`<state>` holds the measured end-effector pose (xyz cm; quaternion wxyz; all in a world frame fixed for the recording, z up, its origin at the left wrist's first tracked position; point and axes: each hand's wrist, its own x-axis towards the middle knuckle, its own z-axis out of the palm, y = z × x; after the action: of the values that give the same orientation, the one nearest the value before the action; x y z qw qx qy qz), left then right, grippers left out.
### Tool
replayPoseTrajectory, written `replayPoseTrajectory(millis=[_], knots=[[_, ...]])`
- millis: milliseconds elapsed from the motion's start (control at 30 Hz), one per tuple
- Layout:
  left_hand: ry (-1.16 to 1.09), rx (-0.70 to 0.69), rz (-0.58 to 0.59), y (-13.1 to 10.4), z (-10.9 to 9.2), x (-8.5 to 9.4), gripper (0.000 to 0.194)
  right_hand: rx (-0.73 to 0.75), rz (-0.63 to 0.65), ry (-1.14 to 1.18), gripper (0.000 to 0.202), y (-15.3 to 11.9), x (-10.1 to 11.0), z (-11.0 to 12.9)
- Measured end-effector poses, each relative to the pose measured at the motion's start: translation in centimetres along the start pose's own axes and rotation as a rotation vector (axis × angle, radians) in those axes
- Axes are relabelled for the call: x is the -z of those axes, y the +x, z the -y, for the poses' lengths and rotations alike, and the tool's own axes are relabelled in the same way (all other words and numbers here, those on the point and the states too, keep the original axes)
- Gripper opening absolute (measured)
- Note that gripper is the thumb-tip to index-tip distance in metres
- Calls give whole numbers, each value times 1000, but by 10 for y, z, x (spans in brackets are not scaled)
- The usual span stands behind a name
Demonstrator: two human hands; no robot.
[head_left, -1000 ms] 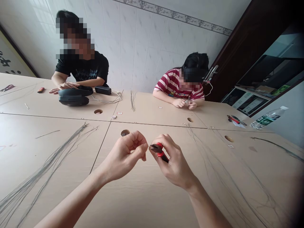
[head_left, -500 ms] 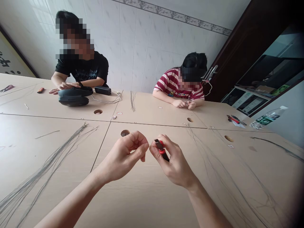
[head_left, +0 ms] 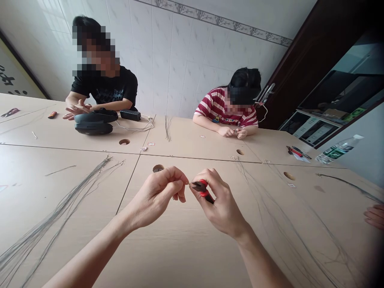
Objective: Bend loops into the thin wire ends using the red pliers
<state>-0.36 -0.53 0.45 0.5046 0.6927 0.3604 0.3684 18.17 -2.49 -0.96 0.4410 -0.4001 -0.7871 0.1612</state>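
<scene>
My right hand (head_left: 220,200) is wrapped round pliers (head_left: 200,186) with red-and-black grips, their dark jaws pointing left. Just left of them, my left hand (head_left: 163,194) is closed in a pinch of thumb and forefinger. A tiny bit of something shows at those fingertips, right by the jaw tips, too small to name. Both hands are above the table, close together. Bundles of thin grey wires lie on either side, the left bundle (head_left: 75,196) thick and the right wires (head_left: 267,200) spread out.
Two people sit across the table (head_left: 186,256). A dark case (head_left: 94,124) and a black box (head_left: 130,115) with a white cable stand before the left one. At right are a plastic bottle (head_left: 339,150), other red-handled pliers (head_left: 297,151) and someone's fingers (head_left: 375,216). Round holes pierce the tabletop.
My right hand has turned the pliers so the jaws now point left toward my left fingertips. Another person's fingers have appeared at the right edge. The person at left has lifted a hand.
</scene>
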Motion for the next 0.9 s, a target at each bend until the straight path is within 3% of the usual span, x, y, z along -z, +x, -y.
replayPoseTrajectory(millis=[267, 500, 667, 733, 800, 900], knots=[[9, -12, -14, -1, 0, 0, 21, 12, 14, -7, 27, 1, -1, -1], [-100, 11, -130, 2, 0, 7, 11, 1, 13, -16, 29, 0, 0, -3], [-485, 9, -87, 6, 1, 43, 15, -10, 23, -53, 26, 1, 6, -8], [-503, 16, -52, 4, 1, 62, 22, -15, 23, -67, 25, 1, 9, -9], [-314, 95, -80, -2, 1, 81, 32, -14, 15, -86, 26, 1, 12, -11], [156, 268, -243, -11, 0, 106, 34, -8, -3, -136, 27, 1, 15, -12]])
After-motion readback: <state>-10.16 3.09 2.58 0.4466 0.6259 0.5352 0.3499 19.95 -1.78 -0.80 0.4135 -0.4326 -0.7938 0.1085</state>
